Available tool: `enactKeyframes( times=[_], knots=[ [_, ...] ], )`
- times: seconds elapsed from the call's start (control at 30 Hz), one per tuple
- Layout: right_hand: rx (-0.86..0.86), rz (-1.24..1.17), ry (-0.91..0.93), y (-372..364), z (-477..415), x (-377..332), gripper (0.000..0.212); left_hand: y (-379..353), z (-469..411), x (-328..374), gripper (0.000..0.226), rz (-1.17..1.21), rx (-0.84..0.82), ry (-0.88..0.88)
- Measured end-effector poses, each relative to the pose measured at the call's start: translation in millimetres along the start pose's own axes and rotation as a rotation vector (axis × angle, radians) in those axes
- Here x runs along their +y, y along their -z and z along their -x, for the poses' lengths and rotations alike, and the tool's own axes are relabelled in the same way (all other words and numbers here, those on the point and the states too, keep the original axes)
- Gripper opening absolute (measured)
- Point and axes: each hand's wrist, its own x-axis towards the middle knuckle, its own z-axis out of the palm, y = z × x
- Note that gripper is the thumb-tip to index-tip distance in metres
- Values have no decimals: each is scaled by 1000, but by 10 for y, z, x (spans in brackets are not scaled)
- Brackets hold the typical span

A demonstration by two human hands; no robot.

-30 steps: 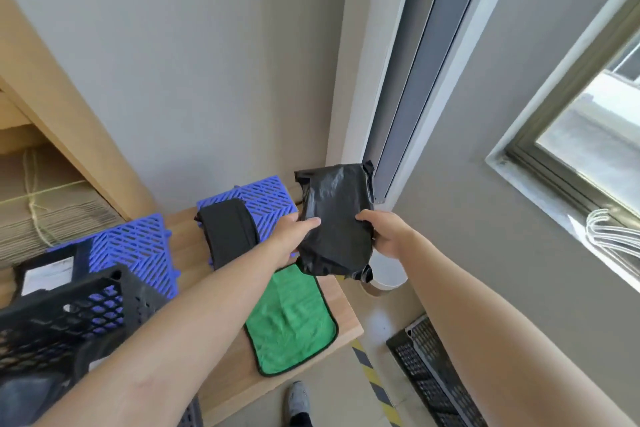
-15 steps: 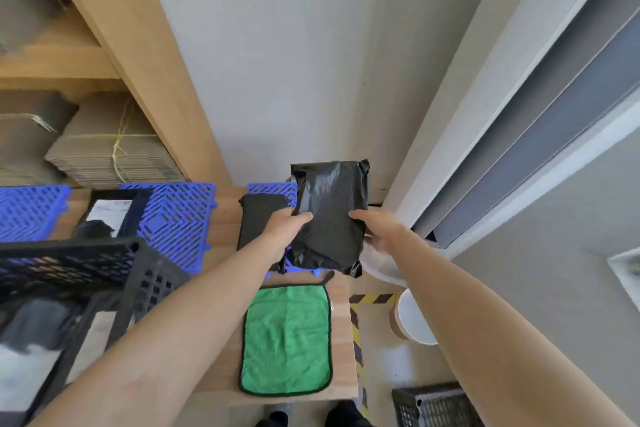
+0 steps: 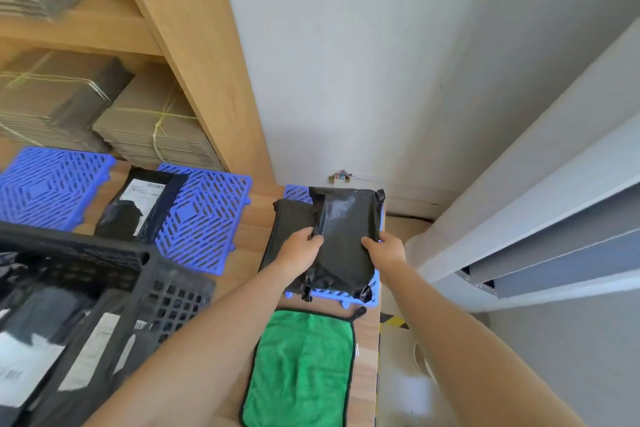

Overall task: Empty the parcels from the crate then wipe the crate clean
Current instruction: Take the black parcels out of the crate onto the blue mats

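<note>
Since half a second back the black parcel [image 3: 346,229] has dropped lower and now sits right over the far blue mat [image 3: 329,295], partly overlapping a second dark parcel [image 3: 289,218] already lying on the mat's left side. Both hands are on it: left hand [image 3: 299,251] pinching the left edge, right hand [image 3: 384,250] curled round the right edge. They're pretty much level, so neither is really nearer. Its long axis runs straight away from the person toward the wall, near end down by the mat's front edge. Can't tell if it's touching yet. Looks like a straight set-down to me, nothing in the way except that neighbour parcel. Green cloth [image 3: 301,367] lies just nearer on the table [image 3: 251,222]. The crate [image 3: 114,274] off to the left has labelled parcels in it, so plenty of emptying left I'd say.
</note>
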Motion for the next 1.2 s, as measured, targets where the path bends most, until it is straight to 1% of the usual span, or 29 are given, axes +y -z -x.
enactKeyframes(
  times=[0.07,0.23,0.3,0.37,0.47,0.57,0.63,0.67,0.73,0.8,0.9,0.93,0.97,1.07,1.17,1.2],
  knots=[
    [34,62,-4,-24,-117,112,12,-27,-180,-120,53,-116,11,-49],
    [45,253,-74,-127,-340,376,15,-94,-448,-554,45,-522,158,-192],
    [45,290,-90,-217,-387,450,14,-118,-471,-687,44,-636,178,-249],
    [41,298,-100,-284,-391,488,11,-153,-464,-768,45,-698,178,-287],
    [65,362,-89,-286,-384,545,16,-184,-427,-840,48,-726,192,-315],
    [144,423,-107,-159,-416,601,9,-179,-439,-872,49,-728,191,-328],
    [185,432,-119,-66,-479,658,24,-180,-454,-880,49,-727,187,-329],
    [188,437,-121,-32,-493,653,29,-183,-460,-881,49,-724,191,-330],
    [177,445,-114,-30,-506,657,31,-198,-447,-894,50,-719,192,-330],
    [160,434,-66,-104,-476,612,29,-216,-430,-909,50,-711,185,-329],
    [62,483,39,-280,-365,556,13,-214,-397,-898,50,-711,157,-322],
    [30,498,52,-321,-326,537,13,-205,-385,-890,50,-713,148,-318],
    [6,493,55,-336,-283,518,15,-189,-367,-876,50,-716,133,-310],
    [7,464,36,-264,-199,441,26,-111,-328,-818,51,-713,81,-275],
    [-7,418,-11,-124,-71,317,33,4,-197,-709,51,-686,56,-244],
    [-9,409,-16,-85,-35,256,32,43,-160,-654,51,-655,48,-232]
  ],
)
